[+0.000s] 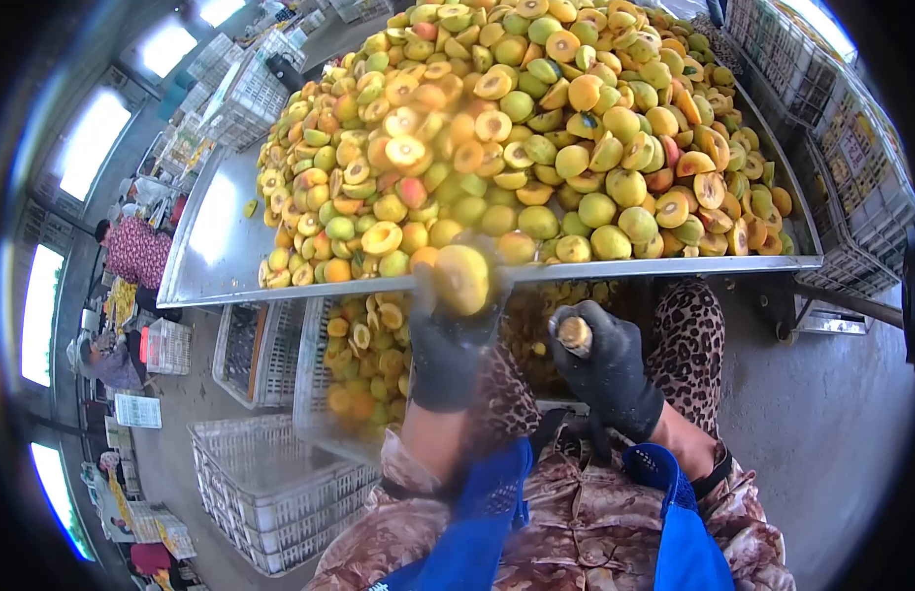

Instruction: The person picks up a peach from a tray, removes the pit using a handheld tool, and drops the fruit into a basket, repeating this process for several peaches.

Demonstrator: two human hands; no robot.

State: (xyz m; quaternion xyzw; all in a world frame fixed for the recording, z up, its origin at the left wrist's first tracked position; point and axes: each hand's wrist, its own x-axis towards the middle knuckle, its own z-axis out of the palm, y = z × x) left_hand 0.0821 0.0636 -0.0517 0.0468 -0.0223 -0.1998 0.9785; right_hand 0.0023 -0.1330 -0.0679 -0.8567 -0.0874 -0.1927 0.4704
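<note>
Left hand holding blurred fruit, right hand mostly hiding tan-ended object

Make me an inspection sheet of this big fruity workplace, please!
Surface: metal table, bearing a fruit heap, many pieces cut
Job's things: yellow fruit; pale-ended object, mostly hidden
Clutter: white crates on the floor, lower left
Hands: gloved left hand, blurred, holds the yellow fruit; gloved right hand grips the pale-ended object
Cables: nothing seen
Surroundings: people at far left; stacked crates at right
</note>
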